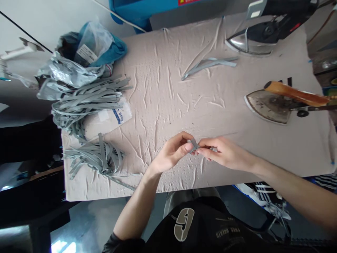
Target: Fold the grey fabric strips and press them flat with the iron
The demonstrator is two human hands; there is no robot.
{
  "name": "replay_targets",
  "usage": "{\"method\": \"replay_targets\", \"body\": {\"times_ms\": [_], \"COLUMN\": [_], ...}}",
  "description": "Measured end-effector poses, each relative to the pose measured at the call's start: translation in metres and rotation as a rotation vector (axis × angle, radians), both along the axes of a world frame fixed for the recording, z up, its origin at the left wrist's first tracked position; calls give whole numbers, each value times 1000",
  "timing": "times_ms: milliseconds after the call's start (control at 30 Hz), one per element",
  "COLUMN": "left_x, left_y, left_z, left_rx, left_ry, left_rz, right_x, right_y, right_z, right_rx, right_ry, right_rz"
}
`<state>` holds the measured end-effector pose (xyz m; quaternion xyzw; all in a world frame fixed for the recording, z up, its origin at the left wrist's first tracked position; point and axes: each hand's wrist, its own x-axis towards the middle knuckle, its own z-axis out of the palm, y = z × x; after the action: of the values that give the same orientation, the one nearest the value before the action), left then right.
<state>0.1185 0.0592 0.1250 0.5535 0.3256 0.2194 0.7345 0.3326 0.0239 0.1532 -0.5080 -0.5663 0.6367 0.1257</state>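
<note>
Between my two hands, over the front middle of the cloth-covered table, is a grey fabric strip (pixel 194 143). My left hand (pixel 177 149) pinches one end of it between thumb and fingers. Close against it, my right hand (pixel 217 149) is also closed on the strip with its fingertips; part of the strip is hidden by the fingers. To the left lies a bundle of grey strips (pixel 97 156), and behind that a larger pile of similar strips (pixel 86 102). A folded grey strip (pixel 210 65) rests farther back on the cloth.
Two irons lie at the right: one with a black handle (pixel 252 40) at the back, one with a wooden handle (pixel 271 105) nearer. Plastic bags (pixel 76 68) sit at the back left. The wrinkled pink cloth (pixel 158 88) covers the table. A blue machine (pixel 147 8) stands behind.
</note>
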Motion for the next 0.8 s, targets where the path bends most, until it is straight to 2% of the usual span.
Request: {"method": "replay_targets", "body": {"times_ms": [133, 233, 367, 500, 600, 667, 700, 733, 800], "left_x": [-4, -14, -52, -106, -131, -133, -130, -124, -107], "left_y": [12, 18, 14, -11, -31, -36, -35, -31, -16], "left_z": [14, 24, 41, 68, 80, 75, 67, 55, 23], "left_rx": [270, 393, 478, 516, 545, 513, 470, 420, 317], "left_ry": [195, 280, 369, 548, 674, 722, 739, 750, 770], "left_rz": [-74, -35, 204, 521, 645, 640, 626, 610, 609], "right_x": [-5, 1, 34, 75, 93, 100, 102, 104, 108], "right_y": [4, 5, -9, -40, -57, -57, -52, -45, -25], "right_z": [5, 6, 6, 11, 13, 9, 5, -2, -20], "right_rx": [12, 4, -32, -59, -83, -64, -40, -11, 49], "right_ry": [-12, -18, -73, -131, -166, -187, -203, -223, -281], "right_rz": [24, 34, 16, -46, -61, -78, -89, -98, -97]}}
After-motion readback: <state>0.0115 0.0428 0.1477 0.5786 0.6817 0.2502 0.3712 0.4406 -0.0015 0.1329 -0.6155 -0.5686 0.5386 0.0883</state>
